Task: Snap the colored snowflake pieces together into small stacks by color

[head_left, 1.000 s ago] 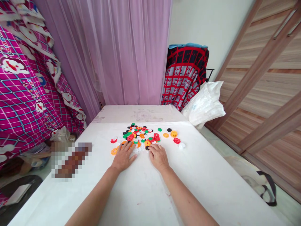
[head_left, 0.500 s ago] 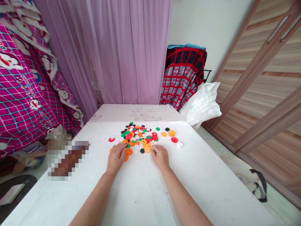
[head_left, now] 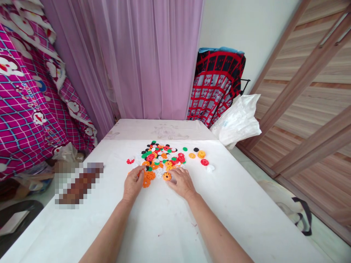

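Plastic snowflake discs [head_left: 160, 157] in red, orange, green, black and white lie in a loose, overlapping heap at the middle of a white-covered desk [head_left: 164, 223]; whether any are slotted together cannot be made out from this height. An orange disc with a black centre [head_left: 167, 176] sits at the heap's near edge, just beside the fingertips [head_left: 170, 183] of the right hand [head_left: 181, 183], which rests open and low on the desk. The left hand [head_left: 134, 184], apart from the right, is raised with its fingers bunched at the heap's near-left edge, beside a cluster of orange discs [head_left: 148, 177]; the fingers hide whether they grip a piece. Most pieces sit in the main heap. A loose scatter of strays, among them a red disc [head_left: 204, 162] and a white disc [head_left: 210, 168], lies apart to the right, and a red-and-white disc [head_left: 130, 161] lies to the left. A pixelated patch [head_left: 79, 184] hides whatever is on the desk's left side. Beyond stand a lilac curtain [head_left: 148, 62], a red-and-black patterned cloth [head_left: 216, 87], a white plastic bag [head_left: 236, 122] and wood-grain wardrobe doors [head_left: 307, 102], with magenta cartoon-print bedding [head_left: 27, 102] at far left.
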The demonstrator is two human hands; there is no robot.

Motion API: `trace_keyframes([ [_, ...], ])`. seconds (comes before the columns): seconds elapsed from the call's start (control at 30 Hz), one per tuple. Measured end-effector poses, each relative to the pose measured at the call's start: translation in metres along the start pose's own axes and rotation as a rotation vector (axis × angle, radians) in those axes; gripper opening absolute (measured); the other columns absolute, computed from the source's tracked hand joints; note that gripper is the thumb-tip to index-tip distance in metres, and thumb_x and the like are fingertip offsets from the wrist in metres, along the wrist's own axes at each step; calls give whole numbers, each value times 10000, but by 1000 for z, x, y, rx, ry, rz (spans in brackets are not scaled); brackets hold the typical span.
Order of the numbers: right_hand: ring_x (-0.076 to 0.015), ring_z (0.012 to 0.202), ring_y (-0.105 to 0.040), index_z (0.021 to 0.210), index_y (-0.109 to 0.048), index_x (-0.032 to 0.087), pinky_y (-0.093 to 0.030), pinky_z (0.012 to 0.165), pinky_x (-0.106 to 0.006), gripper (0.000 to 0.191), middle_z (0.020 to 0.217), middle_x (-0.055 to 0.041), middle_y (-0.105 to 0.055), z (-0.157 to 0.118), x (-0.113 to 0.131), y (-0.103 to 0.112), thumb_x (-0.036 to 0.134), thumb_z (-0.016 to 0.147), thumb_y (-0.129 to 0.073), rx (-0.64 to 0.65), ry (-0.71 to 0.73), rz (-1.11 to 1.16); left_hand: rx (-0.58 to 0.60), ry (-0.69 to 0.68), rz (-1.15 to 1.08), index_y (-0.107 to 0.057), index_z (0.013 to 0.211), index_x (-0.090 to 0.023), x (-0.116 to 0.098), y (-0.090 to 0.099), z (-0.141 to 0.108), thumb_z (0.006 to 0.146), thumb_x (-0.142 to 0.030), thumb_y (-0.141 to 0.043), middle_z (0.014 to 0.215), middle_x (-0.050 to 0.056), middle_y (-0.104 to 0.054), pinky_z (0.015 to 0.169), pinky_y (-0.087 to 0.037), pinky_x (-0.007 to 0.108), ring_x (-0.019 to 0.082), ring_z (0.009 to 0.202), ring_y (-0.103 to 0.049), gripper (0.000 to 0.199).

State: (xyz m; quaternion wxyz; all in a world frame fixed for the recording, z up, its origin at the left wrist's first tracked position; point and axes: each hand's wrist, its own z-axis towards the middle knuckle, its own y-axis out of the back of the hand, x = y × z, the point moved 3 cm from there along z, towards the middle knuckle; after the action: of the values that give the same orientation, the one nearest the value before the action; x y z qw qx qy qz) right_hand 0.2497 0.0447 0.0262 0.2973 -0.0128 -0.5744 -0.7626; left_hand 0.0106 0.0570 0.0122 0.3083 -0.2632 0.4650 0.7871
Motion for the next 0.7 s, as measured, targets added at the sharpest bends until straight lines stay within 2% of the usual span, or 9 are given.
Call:
trace_keyframes([
  [0.1, -245, 1087, -531, 1146, -640, 237, -365, 921, -377, 359, 1132, -56, -680, 0, 2, 1, 342, 804, -670, -2, 31, 4, 5, 13, -19, -696, 1034, -230, -1, 1, 0, 859, -371, -437, 1083, 44, -737, 936, -522, 360, 208, 1008, -678, 343],
  [0.23, -238, 1075, -542, 1132, -646, 241, -379, 920, -370, 325, 1111, -49, -686, 4, 4, -3, 282, 810, -644, 0, 18, 8, 10, 33, -35, -701, 1034, -234, 0, 0, 0, 855, -378, -441, 1095, 44, -736, 942, -517, 358, 210, 1020, -676, 347],
  [0.5, -266, 1111, -524, 1245, -583, 203, -369, 966, -406, 477, 1138, -77, -671, 7, 10, -8, 300, 783, -650, -15, -12, 1, 18, 55, -56, -706, 1029, -234, 2, -2, -1, 849, -375, -444, 1081, 43, -739, 944, -513, 359, 207, 1020, -675, 347],
  [0.7, -242, 1063, -544, 1237, -576, 214, -366, 952, -383, 471, 1086, -44, -690, 10, 12, -10, 245, 771, -631, -23, -72, 40, 20, 66, -63, -707, 1022, -237, 3, -1, -2, 847, -378, -455, 1081, 43, -738, 948, -510, 365, 212, 1022, -673, 338],
])
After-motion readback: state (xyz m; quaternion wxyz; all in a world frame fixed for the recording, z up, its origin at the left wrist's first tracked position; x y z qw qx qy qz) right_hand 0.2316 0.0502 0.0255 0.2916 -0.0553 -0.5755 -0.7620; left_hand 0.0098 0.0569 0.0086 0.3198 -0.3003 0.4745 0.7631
